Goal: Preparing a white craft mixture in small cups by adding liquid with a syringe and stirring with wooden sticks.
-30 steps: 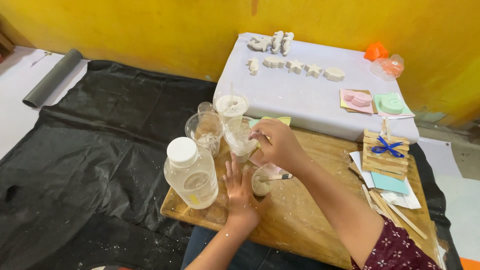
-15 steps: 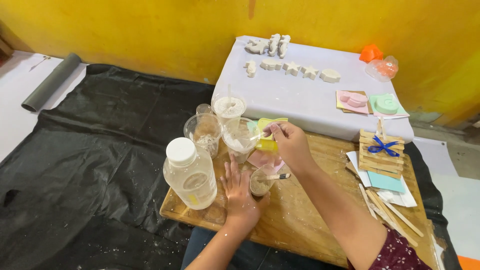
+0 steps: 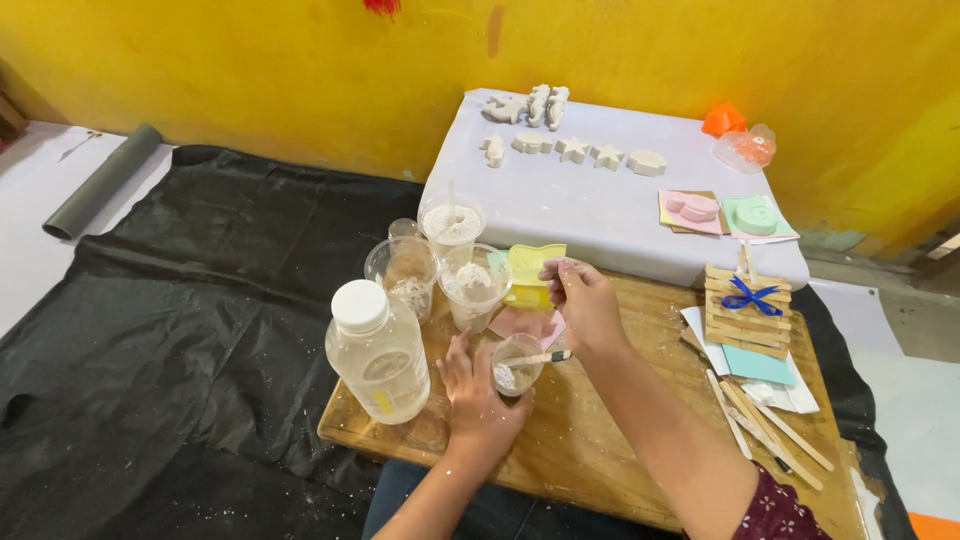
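Hands over the wooden bench [image 3: 600,450]: left hand [image 3: 478,392] lies flat beside a small clear cup [image 3: 516,362], fingers spread, thumb side touching the cup's wall; it grips nothing. Right hand [image 3: 580,298] raised just above the bench, fingers pinched together; whatever sits between them is too small to make out. The small cup stands upright near the bench's front, white powder in the bottom, a wooden stick [image 3: 540,357] resting across its rim. Behind it, three larger clear cups hold white powder: one [image 3: 474,287] just left of the right hand, one [image 3: 403,272] further left, one [image 3: 452,228] at the back with a straw standing in it. Plastic bottle [image 3: 378,350], white cap, stands at the bench's left edge, near the left hand. Yellow mould [image 3: 533,270] and pink mould [image 3: 524,323] lie close under the right hand.
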